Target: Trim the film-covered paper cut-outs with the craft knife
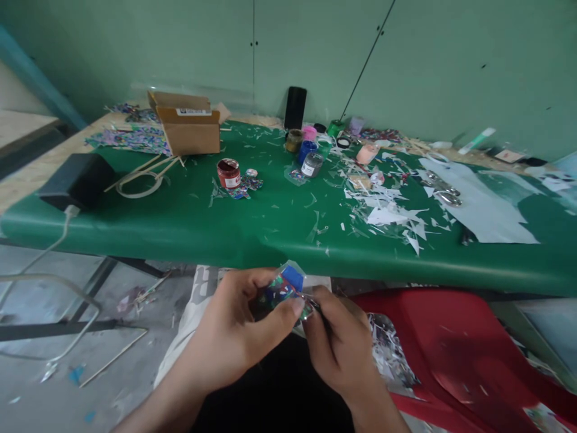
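Observation:
My left hand [243, 325] is closed around a small multicoloured piece [288, 285] with blue, red, green and white patches and a clear film edge. Its thumb presses on the near side. My right hand [340, 337] is closed on a small thin-bladed metal tool [311, 299], whose tip meets the piece's right side. Fingers hide most of the tool, so its exact kind is unclear. Both hands are over my lap, just in front of the table edge.
On the green-covered table [274, 225] stand a red paint jar [229, 174], a grey paint jar [312, 165] and several others. White and clear scraps [387, 213] lie at right. A cardboard box [193, 132] and black adapter [76, 179] stand left. A red chair [464, 337] is at right.

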Demonstrator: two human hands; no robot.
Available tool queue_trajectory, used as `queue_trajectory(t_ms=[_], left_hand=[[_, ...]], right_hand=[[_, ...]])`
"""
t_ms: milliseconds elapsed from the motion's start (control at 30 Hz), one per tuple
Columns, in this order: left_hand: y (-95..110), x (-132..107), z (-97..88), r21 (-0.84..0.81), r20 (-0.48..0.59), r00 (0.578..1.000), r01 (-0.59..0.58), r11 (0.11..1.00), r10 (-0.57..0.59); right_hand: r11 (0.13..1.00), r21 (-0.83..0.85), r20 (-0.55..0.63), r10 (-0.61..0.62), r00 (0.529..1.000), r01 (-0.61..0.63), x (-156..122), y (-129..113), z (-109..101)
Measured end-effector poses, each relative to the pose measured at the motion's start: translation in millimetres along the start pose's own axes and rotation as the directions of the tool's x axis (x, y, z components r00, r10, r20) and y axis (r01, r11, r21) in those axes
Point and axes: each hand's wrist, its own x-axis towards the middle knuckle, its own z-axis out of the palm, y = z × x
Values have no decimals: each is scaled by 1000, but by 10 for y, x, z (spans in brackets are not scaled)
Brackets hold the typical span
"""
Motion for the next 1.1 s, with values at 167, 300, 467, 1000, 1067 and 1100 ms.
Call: queue_trajectory(t_ms=[167, 300, 467, 1000, 1067, 1100], left_hand=[[7, 26, -39, -54, 80, 993, 86, 995, -81], [-19, 46, -31, -121, 55, 995, 95, 988, -89], [-12, 41, -17, -110, 31, 996, 90, 990, -87], [-48, 50, -17, -127, 25, 996, 92, 988, -90], [-67, 53, -35, -134, 9, 996, 91, 987, -90], [-75, 53, -42, -134, 4, 995, 97, 986, -98]], right_hand=[[999, 39, 18, 15, 1000, -16, -22, 1, 2], [999, 22, 20, 31, 999, -32, -24, 14, 15], [999, 23, 18, 26, 999, -27, -25, 11, 12], [1000, -7, 17, 27, 999, -27, -68, 36, 42], [999, 14, 30, 43, 999, -44, -64, 30, 34], [999, 18, 33, 45, 998, -46, -60, 29, 33]])
